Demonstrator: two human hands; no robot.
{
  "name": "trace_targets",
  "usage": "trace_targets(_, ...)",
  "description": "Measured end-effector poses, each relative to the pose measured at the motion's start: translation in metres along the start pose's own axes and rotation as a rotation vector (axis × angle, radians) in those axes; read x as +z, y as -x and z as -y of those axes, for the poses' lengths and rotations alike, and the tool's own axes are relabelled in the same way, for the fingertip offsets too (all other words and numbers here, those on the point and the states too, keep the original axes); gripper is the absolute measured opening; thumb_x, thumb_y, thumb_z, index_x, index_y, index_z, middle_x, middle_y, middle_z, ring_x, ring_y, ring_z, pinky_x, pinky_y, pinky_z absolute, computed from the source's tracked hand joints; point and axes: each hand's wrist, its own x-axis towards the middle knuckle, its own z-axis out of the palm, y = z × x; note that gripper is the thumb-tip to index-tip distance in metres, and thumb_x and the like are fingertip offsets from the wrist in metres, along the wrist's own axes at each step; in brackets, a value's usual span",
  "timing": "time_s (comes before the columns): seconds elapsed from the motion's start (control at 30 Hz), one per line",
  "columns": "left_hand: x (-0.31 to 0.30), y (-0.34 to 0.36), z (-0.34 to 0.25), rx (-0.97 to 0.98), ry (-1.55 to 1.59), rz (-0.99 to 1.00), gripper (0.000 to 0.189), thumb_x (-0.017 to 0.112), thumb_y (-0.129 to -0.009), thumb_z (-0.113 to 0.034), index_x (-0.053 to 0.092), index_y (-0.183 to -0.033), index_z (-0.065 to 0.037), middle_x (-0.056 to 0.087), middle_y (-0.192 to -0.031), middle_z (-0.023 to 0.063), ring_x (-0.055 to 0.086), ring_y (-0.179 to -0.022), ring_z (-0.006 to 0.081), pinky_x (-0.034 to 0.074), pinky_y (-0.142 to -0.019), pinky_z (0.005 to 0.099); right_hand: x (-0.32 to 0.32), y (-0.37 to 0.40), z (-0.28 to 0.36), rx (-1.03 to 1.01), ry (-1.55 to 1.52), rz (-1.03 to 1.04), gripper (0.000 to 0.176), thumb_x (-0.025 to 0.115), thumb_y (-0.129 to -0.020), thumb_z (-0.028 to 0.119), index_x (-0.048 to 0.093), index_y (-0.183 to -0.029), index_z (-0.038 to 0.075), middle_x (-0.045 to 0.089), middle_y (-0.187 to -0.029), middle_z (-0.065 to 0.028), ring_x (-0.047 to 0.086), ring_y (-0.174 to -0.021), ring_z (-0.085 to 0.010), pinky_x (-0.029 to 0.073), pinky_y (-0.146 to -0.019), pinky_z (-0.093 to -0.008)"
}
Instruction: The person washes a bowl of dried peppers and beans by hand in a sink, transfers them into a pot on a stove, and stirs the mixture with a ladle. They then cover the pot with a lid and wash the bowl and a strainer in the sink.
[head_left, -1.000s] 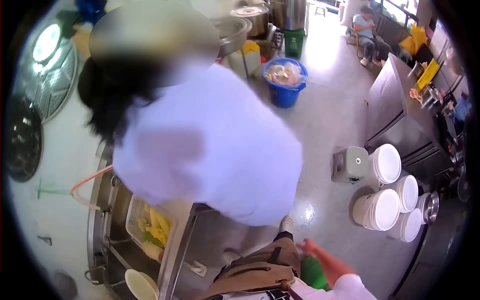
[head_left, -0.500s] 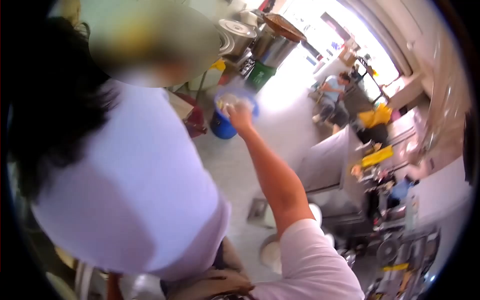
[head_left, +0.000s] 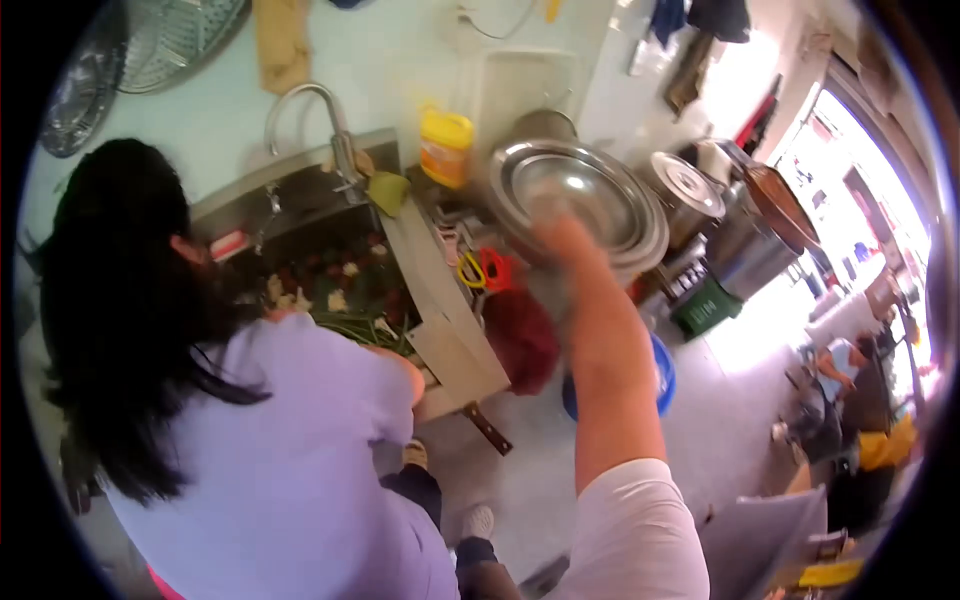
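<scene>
My right arm reaches forward from the lower right, and my right hand (head_left: 555,218), smeared by motion, is over the wide steel basin (head_left: 625,200). Its fingers do not show clearly, and I cannot tell whether they hold anything. Left of the basin stands a yellow jug (head_left: 445,148). Scissors with red and yellow handles (head_left: 490,268) lie below it, above a dark red bag (head_left: 520,345). Partly behind my forearm is a blue bucket (head_left: 664,375). My left hand is out of view.
A person in a lavender shirt (head_left: 270,450) bends over a sink (head_left: 225,205) holding vegetables. A cleaver (head_left: 455,362) rests on its ledge, handle jutting out. Large pots (head_left: 745,250) and a green bin (head_left: 708,308) stand to the right. Another person (head_left: 835,375) sits farther off.
My view has swung left, bringing the sink and wall into sight. My right hand has gone from over the blue bucket to over the steel basin.
</scene>
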Motion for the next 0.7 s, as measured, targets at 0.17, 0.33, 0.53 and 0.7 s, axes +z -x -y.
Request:
trace_targets(0.17,0.007,0.024,-0.032,-0.082,0.091,-0.003,0.019,0.060,-0.075,-0.027,0.069,-0.089,-0.018,0.068,-0.078,0.0033,0.065,-0.071,0.0227,0.052,-0.063,0.0358,0.012,-0.037,-0.026,-0.098,0.097,0.319,0.054,0.053,-0.082,0.042,0.058,-0.118,0.002,0.057,-0.119,-0.0247,0.053,-0.113,-0.0379,0.041,-0.096,-0.0424)
trace_targets(0.33,0.030,0.060,-0.042,-0.169,0.171,-0.021,0.017,0.059,-0.077,-0.027,0.069,-0.087,-0.018,0.068,-0.077,0.0025,0.065,-0.069,0.0219,0.052,-0.062,0.0349,-0.029,-0.016,-0.012,-0.216,0.094,0.281,0.023,0.054,-0.076,0.022,0.068,-0.078,0.005,0.065,-0.088,-0.0214,0.063,-0.088,-0.0362,0.049,-0.077,-0.0439)
trace_targets(0.53,0.130,0.201,0.005,-0.399,0.302,0.068,0.016,0.057,-0.079,-0.027,0.069,-0.085,-0.018,0.068,-0.076,0.0016,0.065,-0.067,0.0208,0.051,-0.061,0.0339,-0.106,0.009,0.024,-0.429,0.594,-0.006,0.032,0.046,-0.086,0.025,0.063,-0.095,-0.001,0.063,-0.100,-0.0257,0.061,-0.095,-0.0374,0.048,-0.082,-0.0481)
trace_targets(0.7,0.254,0.370,0.066,-0.588,0.205,0.370,0.017,0.055,-0.081,-0.027,0.068,-0.084,-0.018,0.067,-0.076,0.0008,0.064,-0.066,0.0199,0.051,-0.061,0.0330,-0.183,0.033,0.011,0.265,0.038,-0.412,0.057,0.039,-0.087,0.057,0.066,-0.099,0.009,0.064,-0.100,-0.0222,0.060,-0.096,-0.0409,0.047,-0.083,-0.0493)
